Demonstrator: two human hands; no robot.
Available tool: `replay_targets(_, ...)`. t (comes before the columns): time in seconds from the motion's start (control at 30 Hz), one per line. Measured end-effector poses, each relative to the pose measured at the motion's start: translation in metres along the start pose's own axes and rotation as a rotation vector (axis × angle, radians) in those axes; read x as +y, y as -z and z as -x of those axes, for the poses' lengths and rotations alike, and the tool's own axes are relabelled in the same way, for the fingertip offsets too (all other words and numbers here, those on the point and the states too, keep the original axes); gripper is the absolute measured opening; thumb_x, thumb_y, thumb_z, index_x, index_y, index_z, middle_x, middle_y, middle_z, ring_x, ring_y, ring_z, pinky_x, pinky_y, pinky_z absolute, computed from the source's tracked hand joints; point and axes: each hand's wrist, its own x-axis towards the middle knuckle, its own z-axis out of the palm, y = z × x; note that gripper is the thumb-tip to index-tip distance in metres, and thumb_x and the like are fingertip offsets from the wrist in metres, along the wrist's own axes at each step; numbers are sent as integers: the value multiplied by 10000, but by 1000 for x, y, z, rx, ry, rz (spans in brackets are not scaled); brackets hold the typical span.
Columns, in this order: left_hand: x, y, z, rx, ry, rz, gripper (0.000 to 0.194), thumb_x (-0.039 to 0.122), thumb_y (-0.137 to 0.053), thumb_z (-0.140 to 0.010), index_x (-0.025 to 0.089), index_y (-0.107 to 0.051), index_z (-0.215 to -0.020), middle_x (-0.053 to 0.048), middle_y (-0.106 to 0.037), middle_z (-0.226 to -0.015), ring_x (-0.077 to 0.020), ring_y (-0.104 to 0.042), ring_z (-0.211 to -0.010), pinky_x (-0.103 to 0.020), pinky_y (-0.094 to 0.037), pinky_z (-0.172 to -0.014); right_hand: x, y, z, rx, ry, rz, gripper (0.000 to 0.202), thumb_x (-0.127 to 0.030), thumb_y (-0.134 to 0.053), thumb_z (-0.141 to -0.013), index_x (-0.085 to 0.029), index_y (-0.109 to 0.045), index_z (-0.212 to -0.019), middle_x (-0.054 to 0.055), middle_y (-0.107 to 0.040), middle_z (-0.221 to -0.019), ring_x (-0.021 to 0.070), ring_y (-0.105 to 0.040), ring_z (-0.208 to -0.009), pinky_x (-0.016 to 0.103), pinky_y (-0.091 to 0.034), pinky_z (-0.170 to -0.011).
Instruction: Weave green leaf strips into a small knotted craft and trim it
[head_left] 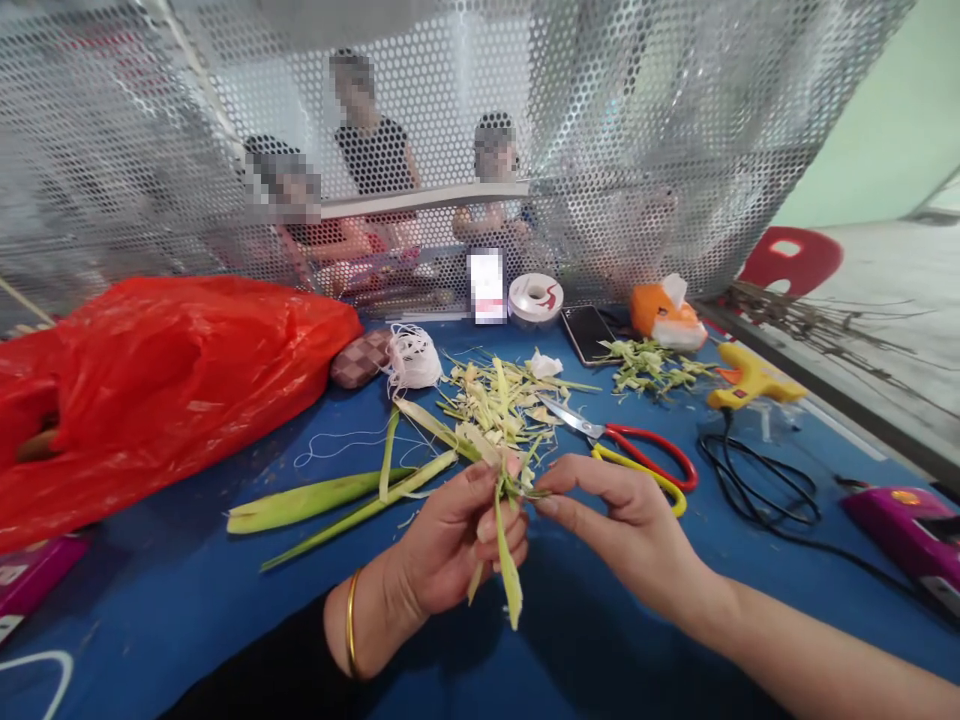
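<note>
My left hand [457, 530], with a gold bangle at the wrist, is closed around a small bundle of pale green husk strips [508, 570]. One strip hangs below the fingers. My right hand [630, 530] pinches thin strip ends at the right side of the same bundle; the exact piece between thumb and finger is partly hidden. Just beyond the hands lies a heap of cut husk scraps [487, 395]. Scissors [607, 435] with one red and one yellow handle rest behind my right hand. Longer green husk leaves [322, 500] lie left of my left hand.
A red plastic bag [172, 390] fills the left. White string [412, 360], a tape roll [535, 298], a phone [589, 335] and knotted green pieces [660, 367] stand behind. A yellow glue gun [754, 378] and its cable are right. People sit or stand beyond the perforated screen [637, 130].
</note>
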Motion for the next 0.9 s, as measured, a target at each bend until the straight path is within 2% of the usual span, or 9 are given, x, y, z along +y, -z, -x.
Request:
replay_targets(0.07,-1,1,-1,12,-18,-17,119,290,-684,-850,183,-632,-848,84,-409,-433,-52,-275,-362,-144,-370,-406,-2,0,0,12,1,-15,60,-243,-684,-820,-194,-715,-836,30,-726,-796,175,-669,-760,287,-540,-724)
replay_targets(0.2,-5,2,-4,39,-35,-96,116,304,-635,-885,197,-601,-857,74,-447,-427,-60,-312,-348,-153,-387,-400,-2,-3,0,53,-32,-59,119,-242,-755,-750,-196,-709,-850,27,-743,-817,188,-692,-782,295,-571,-737)
replay_targets(0.37,-9,4,-5,27,-33,-185,118,297,-583,-919,193,-562,-867,76,-460,-406,-55,-315,-323,-145,-369,-396,-1,-5,2,61,-28,1,3,-201,-707,-788,-200,-705,-788,2,-726,-749,159,-681,-712,264,-560,-700)
replay_targets(0.53,-9,6,-5,-1,-33,-270,144,306,-530,-946,193,-531,-857,77,-476,-423,-52,-310,-309,-156,-367,-393,-3,-3,2,29,-14,65,53,-174,-678,-807,-196,-689,-759,-10,-707,-729,138,-655,-679,237,-527,-674)
replay_targets(0.7,-7,4,-5,30,-34,-331,157,332,-579,-916,197,-524,-859,78,-494,-430,-53,-318,-310,-158,-361,-391,-3,-1,0,6,23,159,96,-184,-646,-827,-191,-663,-733,-15,-691,-697,136,-636,-657,248,-504,-674)
replay_targets(0.9,-4,0,-3,106,-34,-335,212,349,-667,-852,172,-559,-812,99,-426,-360,-33,-205,-299,-140,-296,-364,-2,2,-2,-36,36,209,149,-166,-613,-843,-201,-640,-701,-12,-692,-694,148,-641,-681,262,-493,-669)
